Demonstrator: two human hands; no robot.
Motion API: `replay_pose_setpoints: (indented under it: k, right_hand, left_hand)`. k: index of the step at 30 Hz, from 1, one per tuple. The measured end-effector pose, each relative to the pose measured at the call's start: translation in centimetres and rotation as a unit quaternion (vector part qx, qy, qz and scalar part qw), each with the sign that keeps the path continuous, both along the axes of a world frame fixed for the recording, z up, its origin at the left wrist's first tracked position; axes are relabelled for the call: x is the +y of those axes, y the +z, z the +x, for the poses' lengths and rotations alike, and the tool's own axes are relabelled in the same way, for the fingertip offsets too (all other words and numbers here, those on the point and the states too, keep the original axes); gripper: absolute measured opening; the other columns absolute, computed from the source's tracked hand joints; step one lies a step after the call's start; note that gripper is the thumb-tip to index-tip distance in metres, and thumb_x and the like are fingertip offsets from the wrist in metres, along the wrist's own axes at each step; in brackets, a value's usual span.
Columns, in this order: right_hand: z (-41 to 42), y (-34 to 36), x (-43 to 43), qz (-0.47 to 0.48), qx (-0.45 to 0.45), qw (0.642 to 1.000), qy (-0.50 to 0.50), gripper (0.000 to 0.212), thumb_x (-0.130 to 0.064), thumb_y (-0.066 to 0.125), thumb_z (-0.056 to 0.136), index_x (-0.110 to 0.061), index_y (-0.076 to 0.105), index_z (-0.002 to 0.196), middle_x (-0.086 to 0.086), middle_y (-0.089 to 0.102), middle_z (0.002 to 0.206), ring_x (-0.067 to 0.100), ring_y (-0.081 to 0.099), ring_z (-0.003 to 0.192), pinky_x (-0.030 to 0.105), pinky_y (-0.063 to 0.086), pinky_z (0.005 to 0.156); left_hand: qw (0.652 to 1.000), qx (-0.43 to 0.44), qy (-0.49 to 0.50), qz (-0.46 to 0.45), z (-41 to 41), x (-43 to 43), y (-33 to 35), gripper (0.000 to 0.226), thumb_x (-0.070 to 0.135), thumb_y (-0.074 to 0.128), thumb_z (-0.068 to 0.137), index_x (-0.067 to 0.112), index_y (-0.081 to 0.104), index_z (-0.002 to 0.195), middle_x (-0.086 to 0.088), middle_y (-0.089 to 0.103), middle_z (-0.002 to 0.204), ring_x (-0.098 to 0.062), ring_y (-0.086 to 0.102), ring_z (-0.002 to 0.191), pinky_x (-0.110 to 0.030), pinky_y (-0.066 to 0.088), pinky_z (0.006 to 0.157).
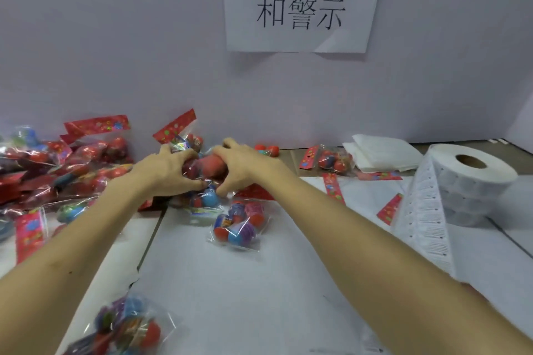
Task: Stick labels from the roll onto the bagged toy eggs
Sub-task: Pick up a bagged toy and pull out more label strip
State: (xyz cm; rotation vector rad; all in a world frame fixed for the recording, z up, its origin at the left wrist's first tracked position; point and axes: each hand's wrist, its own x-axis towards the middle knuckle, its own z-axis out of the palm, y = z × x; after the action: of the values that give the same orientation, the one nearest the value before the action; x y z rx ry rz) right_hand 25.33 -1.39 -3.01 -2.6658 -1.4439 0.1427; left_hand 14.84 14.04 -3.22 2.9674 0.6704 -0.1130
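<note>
Nearest, at the bottom left edge: one clear plastic bag of red, blue and purple toy eggs [127, 326], blurred, lying on the white surface [259, 297]. Beyond it, two bare forearms reaching away toward the middle.

Left hand [170, 170] and right hand [245, 164] side by side, each grip closed with curled fingers on the same one clear bag of red eggs [206, 166], close to the back wall. Directly beneath the hands, one bag with a blue egg showing [209, 199]. Just nearer than that, one flat-lying bag of red, blue and purple eggs [235, 225], apart from both hands.

At the left, a heap of bagged eggs with red printed headers [72, 170], overlapping, too many to count.

At the back, just right of the right hand, two loose red eggs [268, 150]. Further right, one small bag of red eggs with a red header [334, 160]. Near it, three loose red printed card strips [333, 187].

At the far right, one large white roll of labels [473, 179], core hole upward, with one long strip of labels [424, 225] trailing off it toward the right forearm. Behind the roll, one stack of folded white sheets [383, 153]. On the wall, one white paper sign with black characters [302, 3].
</note>
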Motion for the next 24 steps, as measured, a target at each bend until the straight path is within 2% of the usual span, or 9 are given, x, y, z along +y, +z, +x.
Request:
replay_pose_setpoints:
  k: [2, 6, 9, 12, 14, 16, 21, 24]
  right_hand:
    - [-1.4, 0.2, -1.3, 0.005, 0.006, 1.0, 0.0, 0.091, -0.043, 0.086, 0.072, -0.023, 0.039, 0.147, 0.007, 0.036, 0.142, 0.036, 0.048, 0.124, 0.052, 0.048, 0.101]
    - [-4.4, 0.3, -4.4, -0.008, -0.023, 1.0, 0.006, 0.082, -0.045, 0.084, 0.074, -0.021, 0.043, 0.141, 0.009, 0.039, 0.138, 0.037, 0.049, 0.122, 0.047, 0.049, 0.098]
    - [-6.5, 0.3, -7.2, -0.009, -0.037, 0.999, -0.002, 0.082, -0.047, 0.083, 0.076, -0.021, 0.041, 0.142, 0.01, 0.037, 0.141, 0.038, 0.048, 0.123, 0.045, 0.047, 0.095]
    - [-8.4, 0.1, -10.1, 0.007, -0.024, 1.0, -0.014, 0.082, -0.045, 0.082, 0.075, -0.023, 0.041, 0.143, 0.009, 0.035, 0.146, 0.036, 0.047, 0.126, 0.049, 0.05, 0.099]
    - [-9.5, 0.3, -12.2, 0.019, -0.01, 1.0, -0.02, 0.075, -0.041, 0.082, 0.074, -0.023, 0.046, 0.137, 0.006, 0.039, 0.141, 0.032, 0.052, 0.119, 0.049, 0.053, 0.095]
    - [-10.4, 0.5, -14.4, 0.034, 0.02, 0.999, -0.026, 0.065, -0.034, 0.082, 0.072, -0.023, 0.051, 0.127, 0.001, 0.042, 0.134, 0.03, 0.055, 0.112, 0.046, 0.054, 0.091]
    - [-12.0, -0.4, -19.2, 0.124, 0.086, 0.988, -0.036, 0.058, -0.02, 0.083, 0.07, -0.022, 0.061, 0.123, -0.005, 0.046, 0.138, 0.021, 0.054, 0.118, 0.04, 0.049, 0.101]
    - [-12.7, -1.3, -21.1, 0.193, 0.109, 0.974, -0.044, 0.058, -0.018, 0.084, 0.07, -0.024, 0.068, 0.126, -0.009, 0.055, 0.144, 0.01, 0.052, 0.128, 0.027, 0.042, 0.109]
  left_hand:
    - [1.0, 0.002, -0.021, 0.008, -0.9, -1.4, 0.4, 0.086, 0.068, 0.07, 0.082, 0.035, 0.036, 0.154, -0.014, 0.04, 0.143, -0.038, 0.057, 0.123, -0.047, 0.048, 0.107]
    - [0.998, 0.016, -0.056, 0.023, -3.3, -4.3, 1.0, 0.082, 0.065, 0.072, 0.082, 0.035, 0.037, 0.15, -0.011, 0.043, 0.136, -0.031, 0.059, 0.113, -0.04, 0.05, 0.099]
    - [0.996, 0.016, -0.082, 0.02, -5.0, -6.5, 1.1, 0.084, 0.064, 0.075, 0.081, 0.036, 0.037, 0.151, -0.011, 0.043, 0.136, -0.031, 0.057, 0.116, -0.043, 0.051, 0.103]
    - [0.995, 0.009, -0.1, 0.012, -6.6, -9.1, 1.0, 0.084, 0.061, 0.075, 0.082, 0.033, 0.038, 0.152, -0.015, 0.036, 0.146, -0.036, 0.056, 0.122, -0.047, 0.05, 0.104]
    - [0.994, 0.003, -0.11, 0.004, -7.7, -11.1, 1.2, 0.079, 0.06, 0.074, 0.083, 0.031, 0.041, 0.149, -0.018, 0.032, 0.15, -0.036, 0.057, 0.12, -0.047, 0.051, 0.103]
    - [0.993, -0.008, -0.118, -0.002, -9.1, -13.1, 1.2, 0.073, 0.058, 0.073, 0.085, 0.032, 0.043, 0.147, -0.015, 0.036, 0.146, -0.035, 0.057, 0.119, -0.047, 0.052, 0.1]
    - [0.99, -0.052, -0.129, -0.014, -12.0, -17.2, 0.6, 0.06, 0.056, 0.07, 0.087, 0.036, 0.048, 0.14, -0.008, 0.042, 0.135, -0.03, 0.051, 0.118, -0.045, 0.051, 0.096]
    - [0.99, -0.071, -0.113, -0.045, -12.7, -18.2, 0.5, 0.057, 0.054, 0.069, 0.088, 0.041, 0.049, 0.14, -0.007, 0.042, 0.142, -0.029, 0.046, 0.127, -0.047, 0.047, 0.104]
